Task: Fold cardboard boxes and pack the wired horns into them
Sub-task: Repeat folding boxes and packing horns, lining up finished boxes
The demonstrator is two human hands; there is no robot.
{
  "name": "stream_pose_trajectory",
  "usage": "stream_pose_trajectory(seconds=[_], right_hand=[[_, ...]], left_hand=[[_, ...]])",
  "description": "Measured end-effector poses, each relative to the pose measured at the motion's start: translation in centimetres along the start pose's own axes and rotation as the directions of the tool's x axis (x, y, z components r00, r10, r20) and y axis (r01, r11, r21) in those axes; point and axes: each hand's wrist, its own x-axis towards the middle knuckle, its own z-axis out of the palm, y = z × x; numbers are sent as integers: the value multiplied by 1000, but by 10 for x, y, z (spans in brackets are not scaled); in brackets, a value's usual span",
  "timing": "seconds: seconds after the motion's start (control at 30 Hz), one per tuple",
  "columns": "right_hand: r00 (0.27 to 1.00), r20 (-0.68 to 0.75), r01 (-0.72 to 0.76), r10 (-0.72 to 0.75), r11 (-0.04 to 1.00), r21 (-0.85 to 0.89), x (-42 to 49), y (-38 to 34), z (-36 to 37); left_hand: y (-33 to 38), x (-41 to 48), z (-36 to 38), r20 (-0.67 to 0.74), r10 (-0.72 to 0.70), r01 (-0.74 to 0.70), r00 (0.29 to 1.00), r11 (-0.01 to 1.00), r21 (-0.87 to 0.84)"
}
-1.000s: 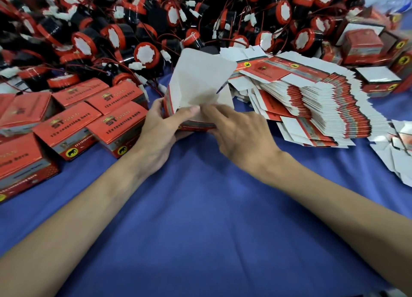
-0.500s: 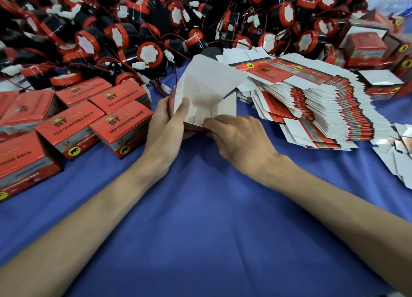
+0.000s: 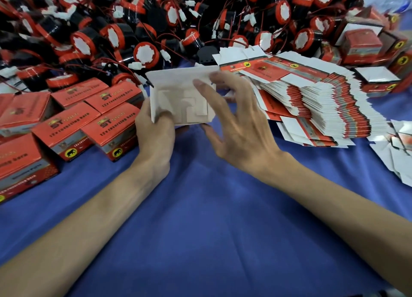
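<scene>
Blue cloth (image 3: pixel 200 207) covers the tabletop. Near its centre, a partly folded cardboard box (image 3: pixel 180 102) is held just above the cloth. Its white inner face is turned toward the camera and one flap is raised along the top. The left hand (image 3: pixel 153 131) grips the lower left corner of the box, with its digits curled round the edge. The right hand (image 3: pixel 243 129) is at the right side of the box, fingers straight and spread wide. Its fingertips (image 3: pixel 199 83) overlap the upper flap, but motion blur prevents confirming contact.

Just right of the box, a fanned stack of flat box blanks (image 3: pixel 312 105) extends toward the right edge. Assembled red boxes (image 3: pixel 89 122) with printed labels stand in rows along the left edge. A large pile of red-and-black wired horns (image 3: pixel 145 29) occupies the far edge. More folded boxes (image 3: pixel 361 42) sit at the far right corner. Loose white cardboard pieces (image 3: pixel 399 158) lie at the right edge.
</scene>
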Motion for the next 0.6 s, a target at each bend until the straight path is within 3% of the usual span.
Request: stream_pose_trajectory(seconds=[0.1,0.2,0.27,0.4,0.47,0.5,0.57,0.6], right_hand=[[997,-4,-73,74,990,120,-4,5,7],[980,118,-191,163,939,287,-7,9,10],[961,214,-249,177,893,376,-9,13,9],[873,343,-481,346,724,494,-9,14,4],[814,457,-580,358,518,629,-4,9,6],[771,490,-624,407,331,708,1,8,8],[624,550,-653,555,-17,758,15,17,11],[572,573,-659,587,-88,747,23,24,12]], left_hand=[[-1,-1,-3,-2,6,-6,1000,1000,26],[0,-2,-2,104,28,-41,994,992,120],[0,-3,-1,168,95,-131,981,968,216],[0,-7,-2,228,251,-313,941,901,300],[0,-6,-4,199,266,-313,943,912,265],[1,-5,-5,171,269,-306,948,916,258],[2,-6,-5,112,260,-280,959,924,259],[3,-6,-5,92,251,-267,964,927,265]])
